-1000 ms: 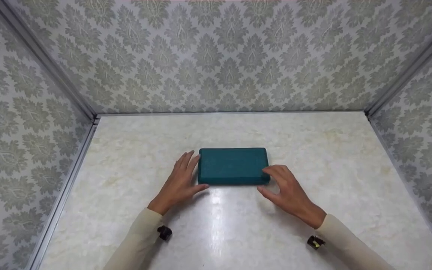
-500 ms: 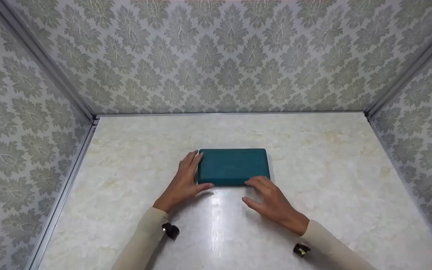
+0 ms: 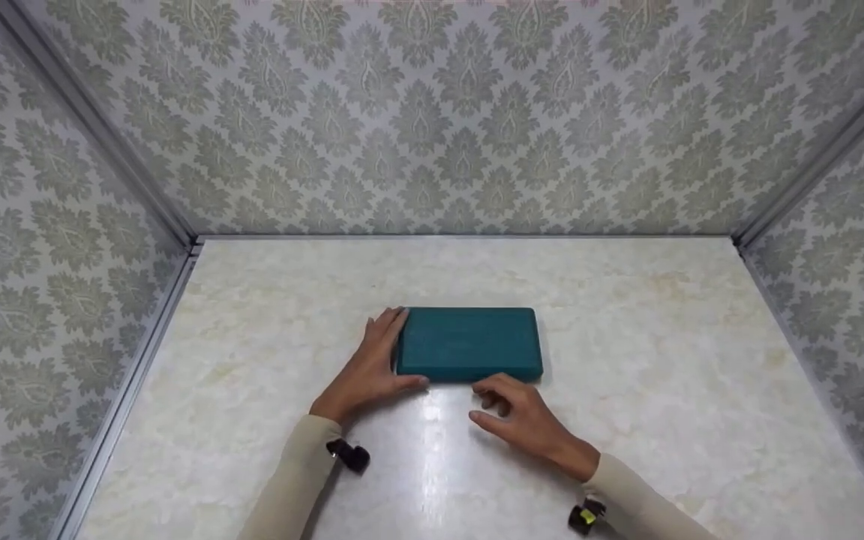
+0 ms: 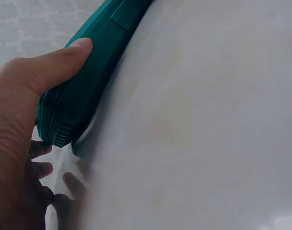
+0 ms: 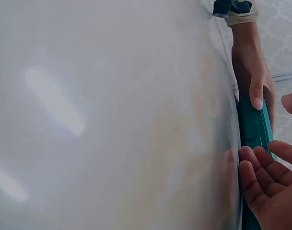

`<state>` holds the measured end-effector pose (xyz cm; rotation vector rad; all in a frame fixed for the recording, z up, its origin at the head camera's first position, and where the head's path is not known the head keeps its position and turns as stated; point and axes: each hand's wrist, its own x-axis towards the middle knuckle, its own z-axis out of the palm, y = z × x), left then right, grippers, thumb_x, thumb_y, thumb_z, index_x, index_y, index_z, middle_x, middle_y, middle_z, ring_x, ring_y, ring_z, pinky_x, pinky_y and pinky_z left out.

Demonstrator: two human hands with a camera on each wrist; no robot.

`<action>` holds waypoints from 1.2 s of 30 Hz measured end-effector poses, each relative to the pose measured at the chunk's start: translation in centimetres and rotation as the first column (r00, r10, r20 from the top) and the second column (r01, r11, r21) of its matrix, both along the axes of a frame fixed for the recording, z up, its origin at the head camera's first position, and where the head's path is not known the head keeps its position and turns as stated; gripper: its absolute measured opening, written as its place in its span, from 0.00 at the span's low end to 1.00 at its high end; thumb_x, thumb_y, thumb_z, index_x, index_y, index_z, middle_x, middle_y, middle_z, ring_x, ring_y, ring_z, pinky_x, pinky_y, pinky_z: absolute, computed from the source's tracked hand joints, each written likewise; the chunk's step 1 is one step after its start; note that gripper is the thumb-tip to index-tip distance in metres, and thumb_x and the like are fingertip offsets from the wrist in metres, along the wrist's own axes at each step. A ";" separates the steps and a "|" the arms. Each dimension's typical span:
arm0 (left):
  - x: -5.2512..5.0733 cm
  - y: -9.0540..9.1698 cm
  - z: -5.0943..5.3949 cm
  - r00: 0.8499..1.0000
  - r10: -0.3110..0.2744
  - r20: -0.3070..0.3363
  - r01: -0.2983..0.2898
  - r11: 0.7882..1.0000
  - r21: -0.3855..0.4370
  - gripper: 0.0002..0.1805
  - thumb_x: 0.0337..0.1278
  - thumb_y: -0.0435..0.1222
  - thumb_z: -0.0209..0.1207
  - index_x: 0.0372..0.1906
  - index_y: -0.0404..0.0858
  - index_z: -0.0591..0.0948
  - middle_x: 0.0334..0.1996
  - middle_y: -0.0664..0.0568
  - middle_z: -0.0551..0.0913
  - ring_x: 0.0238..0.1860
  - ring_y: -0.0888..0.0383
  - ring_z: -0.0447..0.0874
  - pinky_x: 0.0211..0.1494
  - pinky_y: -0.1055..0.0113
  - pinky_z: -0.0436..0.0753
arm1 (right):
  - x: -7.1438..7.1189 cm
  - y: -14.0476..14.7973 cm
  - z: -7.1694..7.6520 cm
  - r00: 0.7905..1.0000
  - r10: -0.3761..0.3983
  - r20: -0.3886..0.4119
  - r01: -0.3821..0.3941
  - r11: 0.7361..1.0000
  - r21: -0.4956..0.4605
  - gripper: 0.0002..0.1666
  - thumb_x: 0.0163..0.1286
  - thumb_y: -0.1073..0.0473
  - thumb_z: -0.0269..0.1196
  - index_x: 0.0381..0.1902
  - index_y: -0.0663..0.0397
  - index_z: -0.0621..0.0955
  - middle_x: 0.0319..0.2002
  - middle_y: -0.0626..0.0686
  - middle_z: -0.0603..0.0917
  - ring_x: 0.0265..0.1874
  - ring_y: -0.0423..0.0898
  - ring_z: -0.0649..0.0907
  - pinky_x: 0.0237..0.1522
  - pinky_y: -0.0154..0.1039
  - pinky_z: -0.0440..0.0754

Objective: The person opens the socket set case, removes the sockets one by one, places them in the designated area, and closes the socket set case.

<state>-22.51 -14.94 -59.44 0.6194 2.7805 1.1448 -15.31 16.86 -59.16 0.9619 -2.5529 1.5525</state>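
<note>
A teal rectangular case lies flat in the middle of the table. My left hand holds its left end, fingers along the short side and thumb on the front. In the left wrist view, the thumb of the left hand presses the front side of the case, beside a small latch-like tab. My right hand is at the front edge, fingers loosely bent and thumb apart. From the right wrist, the fingertips of that hand appear against the case's front, near a tab; exact contact is unclear.
The pale marbled table has patterned wall panels at its back and sides, with metal rails along the edges. Small black devices hang at the left wrist and the right wrist.
My right hand has moved left and toward me, from the case's right end to its front edge. The left hand has closed in on the left end. The head view has shifted slightly.
</note>
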 end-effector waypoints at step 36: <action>0.1 0.5 -0.2 0.996 0.072 0.045 -0.078 0.986 0.148 0.66 0.50 0.62 0.80 0.90 0.44 0.60 0.85 0.38 0.62 0.88 0.36 0.49 0.88 0.33 0.46 | 0.6 -7.0 -0.1 0.576 -0.167 0.800 0.751 0.494 -0.438 0.20 0.78 0.59 0.73 0.48 0.78 0.86 0.36 0.62 0.91 0.24 0.44 0.85 0.25 0.35 0.86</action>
